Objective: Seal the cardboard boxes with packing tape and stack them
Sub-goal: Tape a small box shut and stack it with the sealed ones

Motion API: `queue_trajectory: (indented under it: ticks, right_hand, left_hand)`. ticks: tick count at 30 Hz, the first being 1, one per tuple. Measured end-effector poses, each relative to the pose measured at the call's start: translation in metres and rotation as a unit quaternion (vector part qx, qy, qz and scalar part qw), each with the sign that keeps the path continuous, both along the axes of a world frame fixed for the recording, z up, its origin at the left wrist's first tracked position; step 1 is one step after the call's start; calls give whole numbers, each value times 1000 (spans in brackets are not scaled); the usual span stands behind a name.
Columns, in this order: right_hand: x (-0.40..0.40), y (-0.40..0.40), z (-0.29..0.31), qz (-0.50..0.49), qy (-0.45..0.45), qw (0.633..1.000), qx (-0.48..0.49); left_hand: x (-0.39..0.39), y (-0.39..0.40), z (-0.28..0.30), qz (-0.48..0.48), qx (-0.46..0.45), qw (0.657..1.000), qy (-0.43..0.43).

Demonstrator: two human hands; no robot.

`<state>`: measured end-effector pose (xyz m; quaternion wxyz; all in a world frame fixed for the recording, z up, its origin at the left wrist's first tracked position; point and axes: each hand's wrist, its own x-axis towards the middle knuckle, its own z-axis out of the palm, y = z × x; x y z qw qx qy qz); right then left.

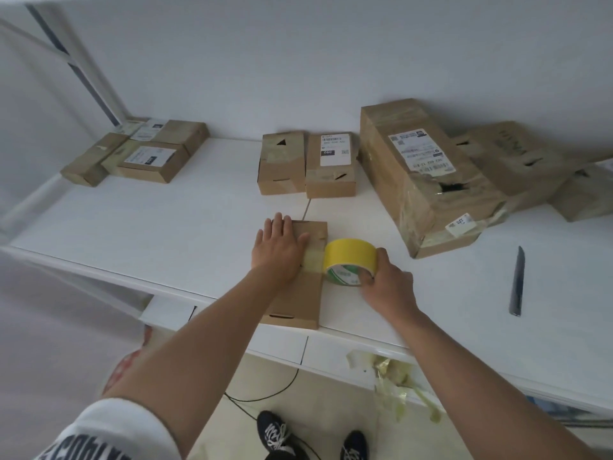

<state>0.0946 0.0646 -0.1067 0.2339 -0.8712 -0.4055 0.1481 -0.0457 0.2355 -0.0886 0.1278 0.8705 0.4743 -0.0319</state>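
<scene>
A flat cardboard box (pixel 303 302) lies at the front edge of the white table (pixel 166 227). My left hand (pixel 278 249) presses flat on the box's top, fingers straight. A strip of pale tape (pixel 313 260) runs across the box from under that hand to a yellow tape roll (pixel 350 260). The roll stands on edge at the box's right side, and my right hand (pixel 386 285) grips it with fingers curled into its core.
Two small boxes (pixel 306 164) stand behind the worked box. A big torn box (pixel 428 180) and more boxes (pixel 517 161) lie at the right, a stack of boxes (pixel 142 154) at the far left. A knife (pixel 517 282) lies right of my hand. Tape scraps (pixel 394 376) hang from the table's front.
</scene>
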Motion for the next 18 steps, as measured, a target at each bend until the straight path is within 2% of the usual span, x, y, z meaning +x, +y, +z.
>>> queue_trajectory:
  ticks: [3, 7, 11, 13, 15, 18]
  right_hand:
    - [1, 1, -2, -2, -5, 1000, -6]
    - [1, 2, -2, -7, -2, 1000, -12]
    - [-1, 2, 1, -8, 5, 1000, -20]
    - [-2, 1, 4, -10, 13, 1000, -17]
    - [-2, 1, 6, -10, 14, 1000, -18]
    - [-2, 0, 8, -2, 10, 1000, -25]
  left_hand:
    - [5, -3, 1, 18, -43, 998, -34]
    - [12, -20, -3, 50, -15, 998, -34]
    - [16, -18, 0, -22, 34, 999, 1]
    - [19, -17, 2, -53, 24, 998, -1]
    - [19, -19, 2, -42, -7, 999, -21]
    - [17, -22, -1, -26, -7, 999, -19]
